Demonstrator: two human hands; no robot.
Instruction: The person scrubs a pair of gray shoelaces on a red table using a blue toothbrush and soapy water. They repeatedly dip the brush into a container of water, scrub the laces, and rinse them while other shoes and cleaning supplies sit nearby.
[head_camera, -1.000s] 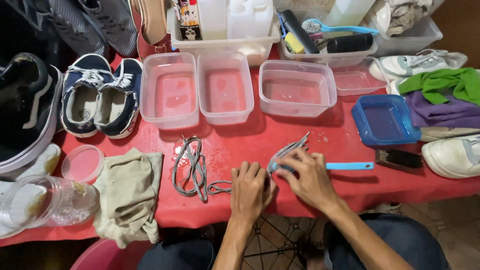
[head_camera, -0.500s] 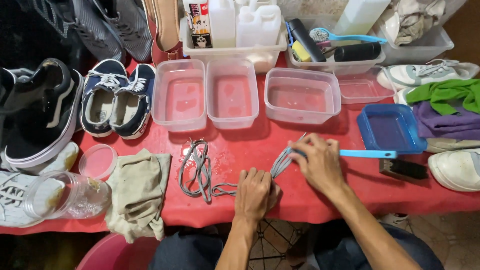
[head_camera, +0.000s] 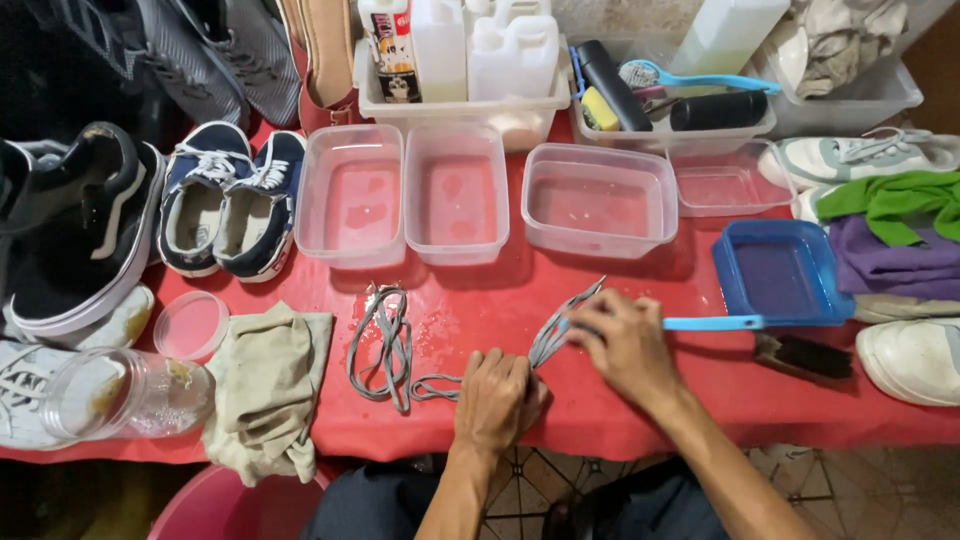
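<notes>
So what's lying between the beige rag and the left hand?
In the head view, a bundle of grey shoelaces lies on the red tablecloth between the beige rag and the left hand.

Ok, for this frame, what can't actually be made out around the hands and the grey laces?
Head view only:
- Head of the light blue brush: hidden under the right hand.
- Part of the grey shoelace under the left hand: whether pinched or pressed down cannot be told.
- Grey sneaker: cut off by the left edge.
- Contents of the tipped clear jar: too blurred to identify.

Head view, steeply down, close overhead
</notes>
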